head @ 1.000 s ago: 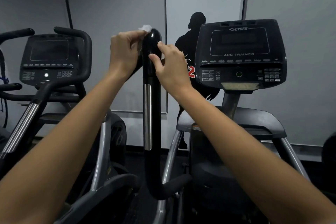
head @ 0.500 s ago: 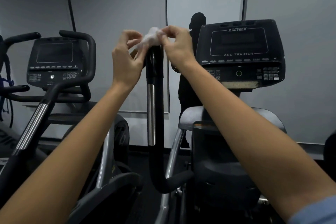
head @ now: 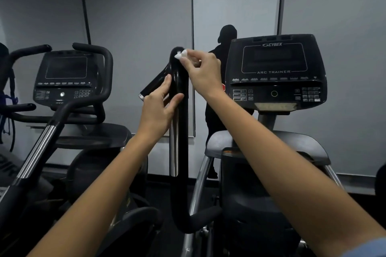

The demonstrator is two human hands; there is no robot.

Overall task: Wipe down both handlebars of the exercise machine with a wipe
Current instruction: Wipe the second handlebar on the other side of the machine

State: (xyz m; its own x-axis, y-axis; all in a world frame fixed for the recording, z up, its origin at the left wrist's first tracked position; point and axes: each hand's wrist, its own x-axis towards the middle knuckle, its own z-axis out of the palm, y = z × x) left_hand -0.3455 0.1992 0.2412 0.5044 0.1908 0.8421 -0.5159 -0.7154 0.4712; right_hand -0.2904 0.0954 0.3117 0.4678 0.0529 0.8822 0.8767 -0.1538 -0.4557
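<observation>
Gym scene from a head-worn camera, both bare forearms reaching forward to a black upright handlebar [head: 179, 123] of an exercise machine. The right hand [head: 203, 73] pinches a small crumpled white wipe [head: 180, 54] between thumb and fingertips and holds it against the rounded top end of the bar. The left hand [head: 159, 106] sits lower on the same bar, fingers and thumb loosely spread around the shaft, seemingly steadying it; how firmly it grips cannot be told. A short side grip [head: 153, 85] branches off to the left just behind that hand. To the right stands the machine's console [head: 275, 73], marked "Cybex Arc Trainer". A second, similar machine [head: 66, 81] stands to the left. A grey panelled wall [head: 135, 6] fills the background.

The step in hand appears to be wiping the top of this first handlebar. To do it well, the wipe probably needs opening out, since the bunched wad covers only a small patch. Wrapping it round the bar and drawing it downward in one stroke, over the black section and the silver strip [head: 174, 148], would likely clean all sides. The left hand should move clear of the path. The other handlebar is not identifiable in view and seems yet to be done.
</observation>
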